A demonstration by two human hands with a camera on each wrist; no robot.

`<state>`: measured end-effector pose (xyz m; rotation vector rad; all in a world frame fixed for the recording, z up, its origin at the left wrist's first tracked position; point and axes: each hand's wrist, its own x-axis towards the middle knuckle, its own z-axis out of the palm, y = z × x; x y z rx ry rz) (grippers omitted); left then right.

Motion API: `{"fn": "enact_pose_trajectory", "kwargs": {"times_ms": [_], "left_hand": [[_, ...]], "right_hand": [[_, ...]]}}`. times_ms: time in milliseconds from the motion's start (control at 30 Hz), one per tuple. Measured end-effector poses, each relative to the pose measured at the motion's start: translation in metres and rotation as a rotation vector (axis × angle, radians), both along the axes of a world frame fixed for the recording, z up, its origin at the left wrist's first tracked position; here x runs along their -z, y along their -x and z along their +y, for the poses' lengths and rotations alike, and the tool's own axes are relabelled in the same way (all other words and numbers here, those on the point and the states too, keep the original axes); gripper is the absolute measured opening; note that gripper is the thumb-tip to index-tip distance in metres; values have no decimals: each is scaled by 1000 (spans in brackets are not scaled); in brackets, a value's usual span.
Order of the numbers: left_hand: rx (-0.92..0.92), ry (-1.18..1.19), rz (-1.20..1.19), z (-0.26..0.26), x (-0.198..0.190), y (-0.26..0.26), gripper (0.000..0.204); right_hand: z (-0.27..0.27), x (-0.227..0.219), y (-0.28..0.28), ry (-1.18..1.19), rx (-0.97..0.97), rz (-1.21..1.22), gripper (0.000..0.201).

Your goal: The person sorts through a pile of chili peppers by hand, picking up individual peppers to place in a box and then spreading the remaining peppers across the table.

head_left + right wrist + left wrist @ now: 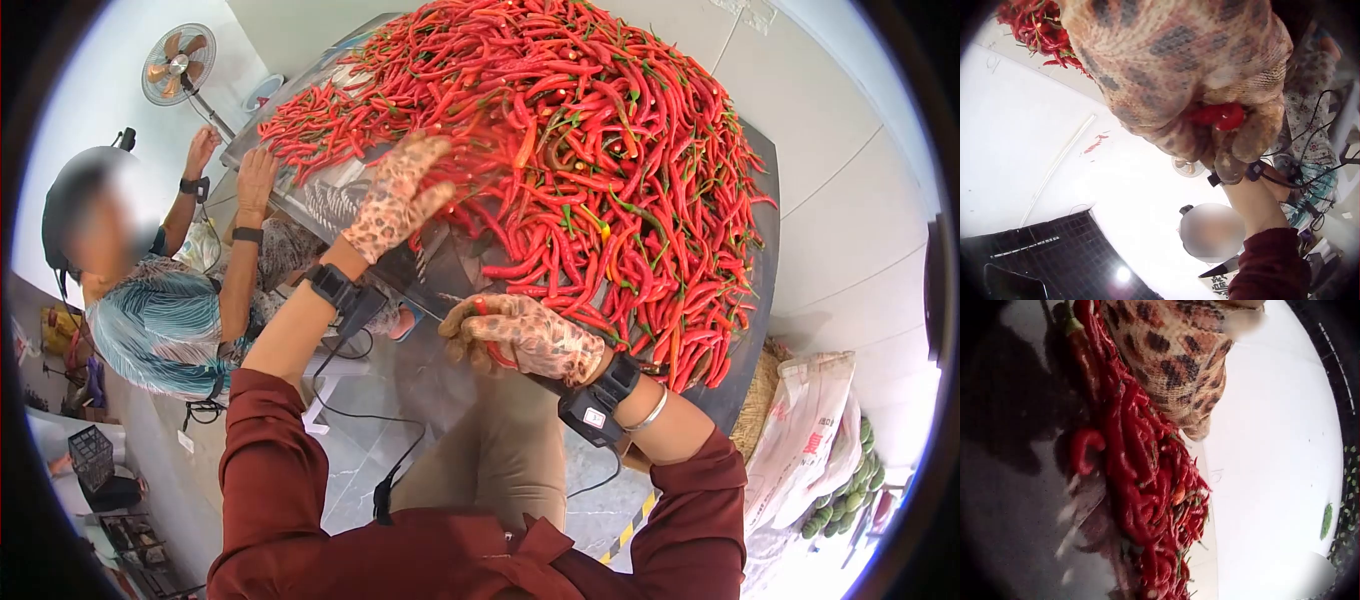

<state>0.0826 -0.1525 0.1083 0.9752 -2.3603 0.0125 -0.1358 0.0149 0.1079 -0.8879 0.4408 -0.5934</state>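
A big heap of red chili peppers, many with green stems, covers most of the dark table. My left hand, in a leopard-print glove, has its fingers spread at the near-left edge of the heap, and nothing shows in its grasp. In the left wrist view, a single curled pepper lies apart on the dark tabletop beside the heap. My right hand, gloved the same way with stained fingertips, is held in front of my lap. Its fingers are curled round a red chili pepper, which is partly hidden by the glove.
Another person sits at the left side of the table with both hands raised near its edge. A fan stands beyond. White sacks and green produce are on the floor at right. Cables run from the wrist cameras.
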Motion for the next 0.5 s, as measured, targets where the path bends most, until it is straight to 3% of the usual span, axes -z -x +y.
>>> {"fn": "enact_pose_trajectory", "kwargs": {"times_ms": [100, 167, 267, 500], "left_hand": [[-140, -79, 192, -14, -12, -8, 38], [-201, -143, 314, -35, 3, -25, 33], [-330, -121, 119, -47, 21, -38, 33], [-411, -172, 183, -47, 23, -43, 28]], "right_hand": [[1, -3, 0, -27, -4, -5, 30], [1, -2, 0, -18, 11, 11, 30], [1, -4, 0, -38, -7, -13, 30], [0, -2, 0, -11, -2, -18, 33]]}}
